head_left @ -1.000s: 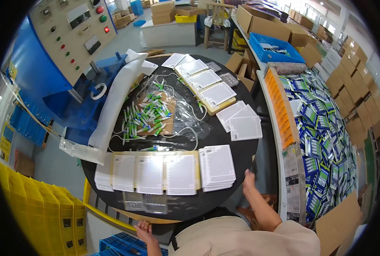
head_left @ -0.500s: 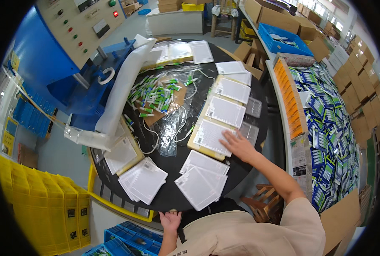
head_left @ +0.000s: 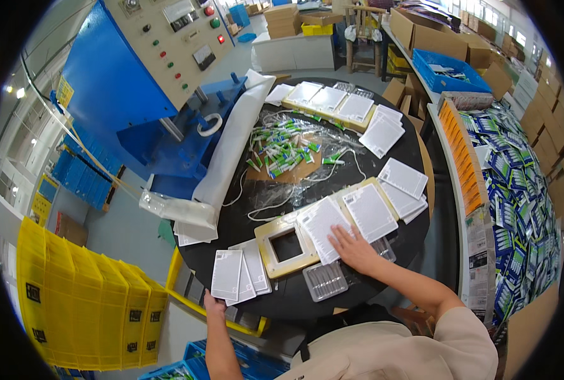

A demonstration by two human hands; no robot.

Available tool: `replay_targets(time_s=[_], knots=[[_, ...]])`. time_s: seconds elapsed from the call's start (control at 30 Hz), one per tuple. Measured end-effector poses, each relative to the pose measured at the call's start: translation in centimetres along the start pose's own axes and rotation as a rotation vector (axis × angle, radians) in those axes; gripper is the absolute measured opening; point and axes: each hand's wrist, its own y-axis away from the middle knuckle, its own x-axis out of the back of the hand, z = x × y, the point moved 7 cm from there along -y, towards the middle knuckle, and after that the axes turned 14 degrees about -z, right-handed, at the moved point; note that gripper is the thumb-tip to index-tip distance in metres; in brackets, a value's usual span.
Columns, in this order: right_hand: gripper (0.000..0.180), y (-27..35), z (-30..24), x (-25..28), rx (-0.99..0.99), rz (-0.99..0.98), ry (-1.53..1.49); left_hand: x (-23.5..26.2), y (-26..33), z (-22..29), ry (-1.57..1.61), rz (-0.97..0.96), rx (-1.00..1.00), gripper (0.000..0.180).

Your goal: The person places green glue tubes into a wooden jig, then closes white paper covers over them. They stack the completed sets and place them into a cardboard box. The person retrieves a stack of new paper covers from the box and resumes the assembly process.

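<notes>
1. We're looking down on a round black table [head_left: 421,158], and our right hand [head_left: 355,250] lies flat on a white printed card [head_left: 325,228], fingers spread and pressing on it, nothing clamped.
2. That card sits at the near side of the table, tilted, overlapping the right edge of a cream square frame [head_left: 286,246] with a dark opening in its middle.
3. Just to the right, a second white card [head_left: 370,212] lies on another cream frame, and more white cards [head_left: 403,187] fan out beyond it.
4. Our left hand [head_left: 213,306] is down at the near left rim of the table, touching the lower edge of a small stack of white cards [head_left: 238,274]; we cannot tell whether the fingers are curled under the stack or simply resting there.
5. A clear plastic tray [head_left: 325,280] lies just in front of the cream frame, near our right wrist.
6. In the middle of the table there's a heap of small green-and-white packets [head_left: 285,152] tangled with white cords.
7. At the far side, a row of white cards on cream frames [head_left: 329,101].
8. To the left stands a blue machine [head_left: 130,95] with a beige control panel, and yellow crates [head_left: 86,304] sit below it.
</notes>
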Motion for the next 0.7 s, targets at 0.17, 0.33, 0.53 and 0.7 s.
replay_targets(time_s=[0.17, 0.33, 0.53, 0.7], knots=[[0.056, -1.3, -1.6, 1.2, 0.091, -0.086, 0.112, -0.3, -3.1, 1.7, -0.097, -0.080, -0.026, 0.062], [0.046, 3.9, 5.7, 8.2, -0.103, 0.340, -0.409, -0.5, -3.5, 1.4, -0.127, 0.038, -0.069, 0.068], [0.052, 5.9, 5.7, 2.1, -0.163, -0.104, 0.083, -0.9, -4.2, 1.8, -0.026, 0.026, -0.016, 0.069], [0.055, 5.7, 4.6, -0.1, -0.101, -0.042, 0.211, -1.2, -4.1, 2.4, -0.059, 0.064, -0.015, 0.064]])
